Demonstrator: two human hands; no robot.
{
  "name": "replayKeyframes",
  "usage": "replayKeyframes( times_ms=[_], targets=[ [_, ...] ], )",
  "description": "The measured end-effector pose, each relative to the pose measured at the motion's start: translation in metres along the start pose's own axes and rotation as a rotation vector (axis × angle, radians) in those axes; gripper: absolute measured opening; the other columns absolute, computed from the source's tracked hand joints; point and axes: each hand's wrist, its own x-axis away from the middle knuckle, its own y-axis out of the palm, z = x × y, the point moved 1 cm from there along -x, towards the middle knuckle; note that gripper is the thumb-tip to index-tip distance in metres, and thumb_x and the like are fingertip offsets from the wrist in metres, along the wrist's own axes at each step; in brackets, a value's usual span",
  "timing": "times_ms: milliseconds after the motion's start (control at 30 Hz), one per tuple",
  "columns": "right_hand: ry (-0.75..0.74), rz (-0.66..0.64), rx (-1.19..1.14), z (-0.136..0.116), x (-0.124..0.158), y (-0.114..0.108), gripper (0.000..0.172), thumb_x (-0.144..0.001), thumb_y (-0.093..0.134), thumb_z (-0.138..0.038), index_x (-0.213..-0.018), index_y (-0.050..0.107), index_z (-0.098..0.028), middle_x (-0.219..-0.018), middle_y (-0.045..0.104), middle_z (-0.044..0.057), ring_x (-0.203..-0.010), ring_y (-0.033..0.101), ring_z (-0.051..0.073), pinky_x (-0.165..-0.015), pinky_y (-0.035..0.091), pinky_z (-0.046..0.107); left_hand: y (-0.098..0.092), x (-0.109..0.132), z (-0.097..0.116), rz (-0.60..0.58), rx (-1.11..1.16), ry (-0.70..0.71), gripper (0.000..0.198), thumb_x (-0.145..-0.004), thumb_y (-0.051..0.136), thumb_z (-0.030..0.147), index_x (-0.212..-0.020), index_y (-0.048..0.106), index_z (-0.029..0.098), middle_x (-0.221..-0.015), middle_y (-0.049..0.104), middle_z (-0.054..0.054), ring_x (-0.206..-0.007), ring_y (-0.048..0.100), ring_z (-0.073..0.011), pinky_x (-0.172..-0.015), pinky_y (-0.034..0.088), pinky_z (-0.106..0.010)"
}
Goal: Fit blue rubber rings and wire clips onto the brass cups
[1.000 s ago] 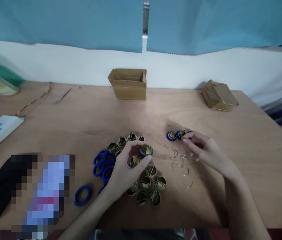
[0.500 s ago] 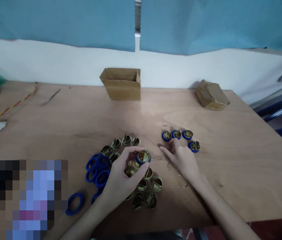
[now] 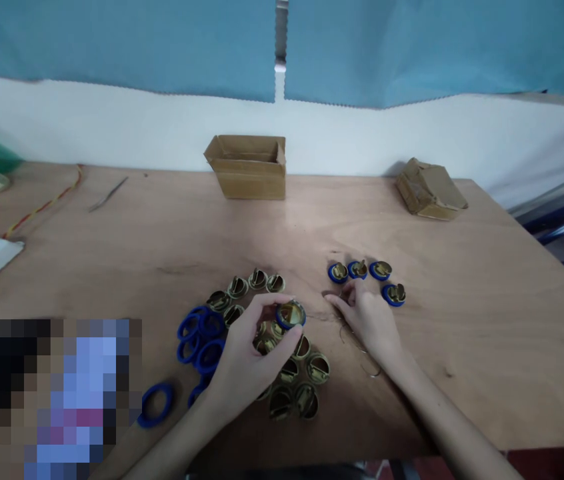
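Observation:
My left hand (image 3: 249,353) grips a round brass-coloured metal cup with a blue ring (image 3: 291,314) around it, held at the rim between thumb and fingers, its hollow side up. Beneath and around that hand lie several bare brass-coloured cups (image 3: 317,367) with clip-like pieces across them. Several loose blue rings (image 3: 209,357) are heaped to its left. My right hand (image 3: 369,320) is closed in a pinch low over the table; what its fingertips hold is too small to make out. Thin curved wires (image 3: 375,373) lie beside it. Just beyond are several blue-ringed cups (image 3: 381,270).
An opened cardboard box (image 3: 249,180) stands at the back of the wooden table (image 3: 162,227), and a crumpled one (image 3: 432,190) at the back right. Tweezers (image 3: 108,195) and a red-yellow cord (image 3: 45,207) lie at the left. A pixelated area covers the lower left.
The whole view has shifted slightly to the right. My left hand keeps its hold on the blue-ringed cup, and my right hand stays pinched near the same spot.

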Motion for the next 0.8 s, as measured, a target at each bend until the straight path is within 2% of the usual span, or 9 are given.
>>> replayKeyframes(
  times_ms=[267,433,600,800],
  targets=[
    [-0.020,-0.018,-0.036,0.0004,-0.0001,0.0009,0.036,-0.093,0.061,-0.055,-0.094,0.057,-0.019,-0.068,0.070,0.004,-0.057,0.068,0.026,-0.048,0.028,0.029,-0.0004,0.0017,0.0004,0.000,-0.031,0.031,0.029,-0.089,0.068,0.021,-0.116,0.059,0.027,-0.119,0.071,-0.005,-0.109,0.070,-0.0215,-0.093,0.057,-0.035],
    [-0.030,-0.023,-0.041,-0.0025,0.0004,0.0005,0.029,-0.095,0.061,-0.049,-0.096,0.057,-0.020,-0.070,0.070,0.003,-0.059,0.068,0.025,-0.049,0.029,0.029,0.0016,0.0026,0.0009,-0.006,-0.053,0.053,0.029,-0.088,0.067,0.020,-0.115,0.058,0.027,-0.117,0.070,-0.004,-0.109,0.069,-0.0208,-0.092,0.058,-0.033],
    [-0.046,-0.037,-0.048,-0.0026,0.0003,-0.0001,0.030,-0.094,0.062,-0.047,-0.105,0.057,-0.019,-0.072,0.070,0.003,-0.058,0.067,0.024,-0.049,0.028,0.028,0.0029,0.0024,0.0008,-0.015,-0.064,0.065,0.030,-0.088,0.067,0.018,-0.115,0.058,0.028,-0.115,0.071,-0.003,-0.107,0.070,-0.0193,-0.091,0.058,-0.032],
    [-0.055,-0.045,-0.050,-0.0038,0.0004,-0.0011,0.027,-0.093,0.066,-0.040,-0.107,0.058,-0.019,-0.070,0.068,0.001,-0.059,0.066,0.022,-0.050,0.026,0.027,0.0025,0.0033,0.0023,-0.008,-0.071,0.073,0.030,-0.088,0.066,0.018,-0.115,0.058,0.028,-0.116,0.070,-0.002,-0.108,0.069,-0.0191,-0.092,0.057,-0.032]
  ],
)
